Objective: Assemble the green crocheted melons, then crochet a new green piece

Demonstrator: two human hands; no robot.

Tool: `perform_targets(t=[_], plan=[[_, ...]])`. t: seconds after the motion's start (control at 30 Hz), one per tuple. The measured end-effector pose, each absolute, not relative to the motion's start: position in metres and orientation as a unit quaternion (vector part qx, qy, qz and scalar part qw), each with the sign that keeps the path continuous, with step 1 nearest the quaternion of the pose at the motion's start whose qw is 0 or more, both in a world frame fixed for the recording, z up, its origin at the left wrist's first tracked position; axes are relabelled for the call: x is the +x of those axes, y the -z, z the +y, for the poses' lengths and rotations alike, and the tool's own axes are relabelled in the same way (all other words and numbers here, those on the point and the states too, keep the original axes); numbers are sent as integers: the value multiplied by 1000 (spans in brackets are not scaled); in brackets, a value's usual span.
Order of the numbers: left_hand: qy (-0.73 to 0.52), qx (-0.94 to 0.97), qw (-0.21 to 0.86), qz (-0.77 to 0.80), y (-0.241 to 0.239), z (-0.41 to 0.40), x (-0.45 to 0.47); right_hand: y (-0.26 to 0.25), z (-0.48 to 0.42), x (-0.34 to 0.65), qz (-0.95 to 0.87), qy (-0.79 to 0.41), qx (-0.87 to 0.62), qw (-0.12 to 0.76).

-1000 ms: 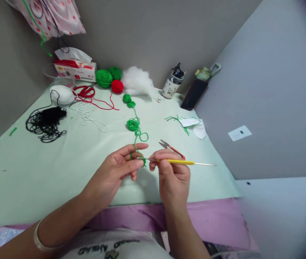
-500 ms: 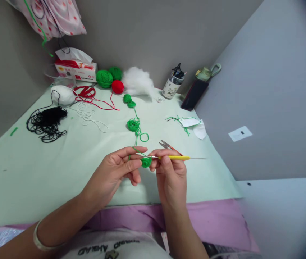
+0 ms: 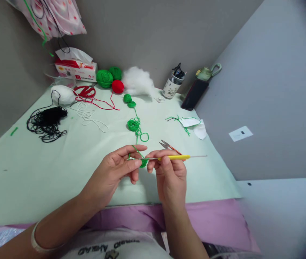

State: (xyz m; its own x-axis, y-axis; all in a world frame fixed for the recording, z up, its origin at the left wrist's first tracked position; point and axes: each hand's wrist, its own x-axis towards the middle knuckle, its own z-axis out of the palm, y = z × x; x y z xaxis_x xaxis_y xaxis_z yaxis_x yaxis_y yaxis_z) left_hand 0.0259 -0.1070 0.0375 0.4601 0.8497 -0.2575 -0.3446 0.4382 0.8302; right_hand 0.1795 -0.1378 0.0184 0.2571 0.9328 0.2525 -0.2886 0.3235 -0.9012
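Observation:
Between thumb and fingers, my left hand (image 3: 120, 163) pinches a small green crochet piece (image 3: 143, 163), partly covered by the fingertips. Green yarn (image 3: 139, 151) passes over the left index finger and leads back to a loose green yarn bundle (image 3: 133, 125) on the table. My right hand (image 3: 171, 172) is closed around the yellow handle of a crochet hook (image 3: 178, 157). The hook's thin metal shaft points left and meets the top of the crochet piece; its tip is hidden near the left fingers. Behind the right hand lie thread snips (image 3: 169, 145), partly covered.
A black yarn tangle (image 3: 50, 120), a white yarn ball (image 3: 63, 94) and red yarn (image 3: 85, 92) lie at left. Along the back stand a tissue pack (image 3: 76, 70), green balls (image 3: 104, 78), white stuffing (image 3: 138, 83), a pen cup (image 3: 172, 85) and a phone (image 3: 195, 94). Walls border the table (image 3: 47, 180).
The green piece has turned and shifted slightly left, so less of it shows beyond my left fingertips. The hook's shaft now reaches further left against it. Both hands stay in nearly the same place.

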Motion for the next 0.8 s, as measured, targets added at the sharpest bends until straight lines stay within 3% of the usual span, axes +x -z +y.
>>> perform_targets(t=[0.23,0.47,0.63,0.8], plan=[[-390,384,756,359,-38,-108,23,-23,-144,185,-483,-404,-382,676],[-421,436,702,375,-38,-108,23,-25,-152,183,-617,-192,-421,637],[-459,437,664,397,-39,-112,29,-19,-154,184,-721,-51,-420,549],[-432,345,758,347,-40,-112,31,-9,-155,182,-745,84,-451,484]])
